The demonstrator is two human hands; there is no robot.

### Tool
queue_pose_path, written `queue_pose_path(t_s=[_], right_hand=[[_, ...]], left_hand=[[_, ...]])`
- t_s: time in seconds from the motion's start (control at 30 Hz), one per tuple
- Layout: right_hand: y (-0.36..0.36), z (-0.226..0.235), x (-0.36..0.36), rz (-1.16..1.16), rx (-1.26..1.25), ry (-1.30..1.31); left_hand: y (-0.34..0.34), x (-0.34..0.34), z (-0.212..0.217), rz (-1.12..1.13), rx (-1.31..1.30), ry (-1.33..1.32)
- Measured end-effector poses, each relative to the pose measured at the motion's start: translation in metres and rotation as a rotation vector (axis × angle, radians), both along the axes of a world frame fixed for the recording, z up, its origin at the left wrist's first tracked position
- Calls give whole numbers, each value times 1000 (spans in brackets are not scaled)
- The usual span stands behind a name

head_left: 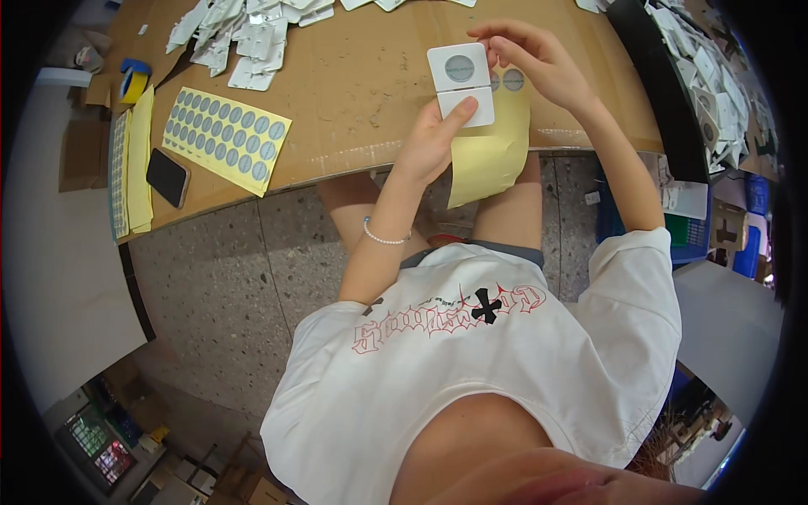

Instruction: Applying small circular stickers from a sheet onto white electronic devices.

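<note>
My left hand point(431, 145) grips a flat white two-panel piece point(476, 108) by its lower part, thumb on top. A round grey sticker point(459, 68) lies on its upper panel. My right hand point(539, 61) is beside the piece's upper right edge, fingers bent and apart; I see nothing held in them. Beneath both hands, a yellow sticker backing sheet point(497, 160) hangs over the table's front edge, with grey round stickers point(512, 80) near its far end, partly hidden by the piece and my right hand.
On the brown cardboard-covered table point(362, 93) lie another sticker sheet point(225, 139), a dark phone point(168, 178), stacked yellow sheets point(140, 164) and a tape roll point(134, 84) at left. White pieces point(252, 42) are heaped at the back. A black-edged bin point(703, 93) of white pieces stands at right.
</note>
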State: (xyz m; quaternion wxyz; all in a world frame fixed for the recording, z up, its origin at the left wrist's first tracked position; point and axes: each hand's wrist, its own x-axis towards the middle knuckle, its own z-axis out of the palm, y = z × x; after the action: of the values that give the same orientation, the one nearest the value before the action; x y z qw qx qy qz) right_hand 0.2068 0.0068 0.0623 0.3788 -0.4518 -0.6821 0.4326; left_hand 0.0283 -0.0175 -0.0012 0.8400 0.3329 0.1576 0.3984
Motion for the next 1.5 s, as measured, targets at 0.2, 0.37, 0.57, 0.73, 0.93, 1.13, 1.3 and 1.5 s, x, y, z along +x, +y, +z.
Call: queue_pose_path(t_s=[0.2, 0.37, 0.57, 0.73, 0.93, 1.13, 1.3, 1.5], right_hand=[[-8, 1, -6, -42, 100, -43], [-26, 16, -22, -225, 591, -432], [-38, -9, -41, -423, 929, -710], [-40, -21, -50, -543, 919, -679], [-36, -26, -55, -509, 647, -322], [-34, -26, -46, -476, 1011, -659], [-37, -35, -37, -435, 1086, -651], [-64, -44, -46, -250, 1089, -585]], left_hand=[[-6, 0, 8, 2, 4, 11], [-7, -1, 2, 10, -10, 26], [-6, -1, -2, 41, 16, 66], [-6, 2, -9, 129, 93, 119], [-5, 2, -12, 130, 105, 179], [-8, 5, -10, 159, 115, 225], [-9, 5, -10, 92, 126, 274], [11, 5, -12, 130, 22, 102]])
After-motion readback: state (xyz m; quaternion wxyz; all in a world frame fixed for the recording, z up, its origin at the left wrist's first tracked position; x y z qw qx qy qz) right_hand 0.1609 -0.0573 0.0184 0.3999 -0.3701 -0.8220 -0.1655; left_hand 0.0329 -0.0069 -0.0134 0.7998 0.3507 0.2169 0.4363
